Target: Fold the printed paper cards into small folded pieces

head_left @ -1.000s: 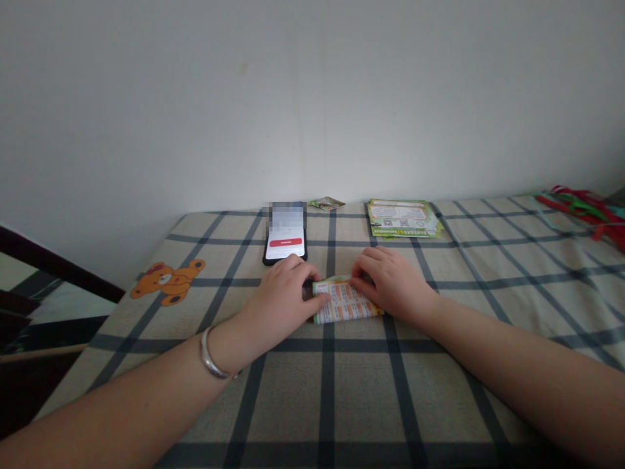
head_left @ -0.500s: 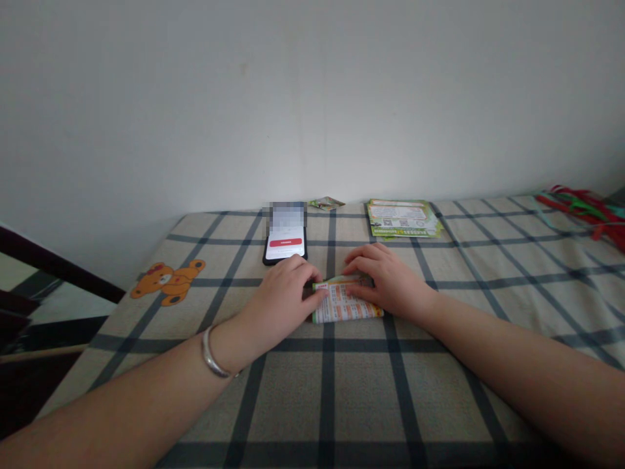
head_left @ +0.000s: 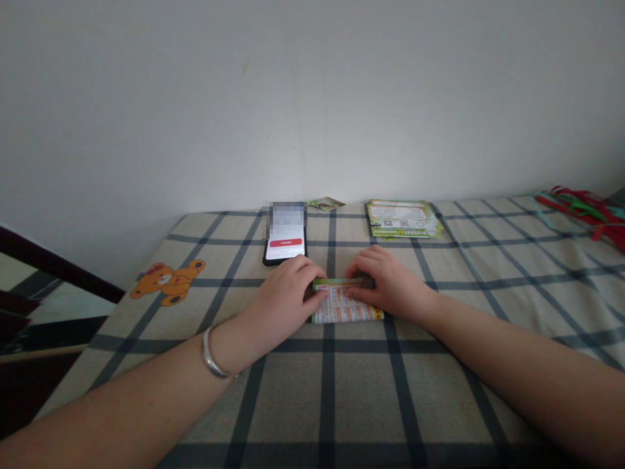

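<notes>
Paper [head_left: 346, 309] with orange and white print lies folded on the checked cloth [head_left: 293, 404] of the counter, between the two hands. The left hand [head_left: 289, 290] pinches its left end: the thumb is on the front and the other fingers bend over the far side. The right hand [head_left: 393, 280] has hold of it too, nearly closed, with the thumb on the print and the bent fingertips at the far edge. Some fingertips are hidden. A phone [head_left: 286, 247] lies just past the left fingers. Farther off, by the wall [head_left: 312, 98], sits a small folded shape [head_left: 328, 203]. A pile of green and white sheets [head_left: 403, 219] lies beyond the right fingers. An orange bear picture [head_left: 168, 280] is well left of the left fingers.
</notes>
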`<state>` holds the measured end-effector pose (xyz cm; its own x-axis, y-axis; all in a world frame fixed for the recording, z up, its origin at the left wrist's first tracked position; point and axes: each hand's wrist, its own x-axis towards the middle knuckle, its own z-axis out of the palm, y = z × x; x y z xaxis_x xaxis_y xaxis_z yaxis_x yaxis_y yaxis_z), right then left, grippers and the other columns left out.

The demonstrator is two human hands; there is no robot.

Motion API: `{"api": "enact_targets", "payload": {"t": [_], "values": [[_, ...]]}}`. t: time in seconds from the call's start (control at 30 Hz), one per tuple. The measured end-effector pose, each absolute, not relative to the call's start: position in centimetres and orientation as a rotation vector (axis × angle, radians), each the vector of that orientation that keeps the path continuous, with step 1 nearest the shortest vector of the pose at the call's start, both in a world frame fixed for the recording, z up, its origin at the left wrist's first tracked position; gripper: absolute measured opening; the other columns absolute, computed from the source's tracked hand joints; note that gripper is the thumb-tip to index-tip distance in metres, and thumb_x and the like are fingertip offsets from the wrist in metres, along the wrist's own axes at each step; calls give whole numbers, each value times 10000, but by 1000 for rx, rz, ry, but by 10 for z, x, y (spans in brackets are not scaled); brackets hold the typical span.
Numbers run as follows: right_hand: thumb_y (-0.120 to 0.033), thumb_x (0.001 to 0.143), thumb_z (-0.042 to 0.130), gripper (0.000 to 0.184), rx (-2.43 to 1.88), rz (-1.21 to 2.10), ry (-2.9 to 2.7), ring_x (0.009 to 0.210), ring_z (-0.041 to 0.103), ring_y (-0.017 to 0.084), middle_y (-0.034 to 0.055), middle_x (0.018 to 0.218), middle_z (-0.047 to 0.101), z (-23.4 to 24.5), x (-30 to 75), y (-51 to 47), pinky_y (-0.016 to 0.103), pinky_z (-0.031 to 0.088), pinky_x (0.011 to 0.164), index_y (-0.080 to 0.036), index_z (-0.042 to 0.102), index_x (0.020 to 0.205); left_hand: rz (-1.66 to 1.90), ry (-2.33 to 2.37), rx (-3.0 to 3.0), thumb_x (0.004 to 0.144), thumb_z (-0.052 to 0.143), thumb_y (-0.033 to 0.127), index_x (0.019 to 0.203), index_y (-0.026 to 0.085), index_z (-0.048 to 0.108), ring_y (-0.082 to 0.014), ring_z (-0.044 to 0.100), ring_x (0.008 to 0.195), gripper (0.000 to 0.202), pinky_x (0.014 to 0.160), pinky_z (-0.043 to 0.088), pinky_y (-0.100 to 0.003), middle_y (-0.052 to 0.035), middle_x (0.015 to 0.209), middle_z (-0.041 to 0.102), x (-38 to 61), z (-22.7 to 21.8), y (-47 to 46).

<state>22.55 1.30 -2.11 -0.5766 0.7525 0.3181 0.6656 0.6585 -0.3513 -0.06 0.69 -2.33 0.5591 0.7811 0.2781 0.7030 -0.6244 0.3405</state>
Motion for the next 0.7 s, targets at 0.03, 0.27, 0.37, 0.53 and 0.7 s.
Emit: {"api": "enact_targets", "payload": {"t": [0.03,0.27,0.37,0.53,0.7], "values": [[-247,809,678,108,-1106,266,-2435,881,535,184,24,875,636,-21,225,13,295,407,788,-191,607,869,612,1232,2604,851,607,184,925,173,591,-204,560,926,77,831,484,-379,-40,965,582,-1,-23,7],[-314,845,641,156,-1129,243,-2428,837,558,182,36,852,647,-21,229,12,294,410,752,-179,632,923,634,1298,2494,891,566,202,840,164,578,-182,567,834,65,757,463,-328,-27,865,605,0,-19,7],[-331,857,621,189,-1159,273,-2418,816,562,180,41,850,648,-18,232,11,293,413,728,-183,643,972,638,1320,2461,899,559,227,848,170,589,-174,572,802,83,732,448,-313,-21,860,618,-1,-17,8],[-262,818,649,197,-1188,367,-2356,717,547,143,21,804,636,-17,237,12,260,406,644,-197,652,1004,613,1380,2449,905,551,271,853,177,609,-178,582,778,123,683,426,-303,-21,851,635,-3,-18,9],[-259,824,644,186,-1253,471,-2280,640,524,119,-9,727,604,-20,238,12,241,389,582,-216,663,1004,580,1407,2450,922,515,276,865,183,624,-184,592,781,154,651,407,-297,-27,847,643,-2,-18,9]]}}
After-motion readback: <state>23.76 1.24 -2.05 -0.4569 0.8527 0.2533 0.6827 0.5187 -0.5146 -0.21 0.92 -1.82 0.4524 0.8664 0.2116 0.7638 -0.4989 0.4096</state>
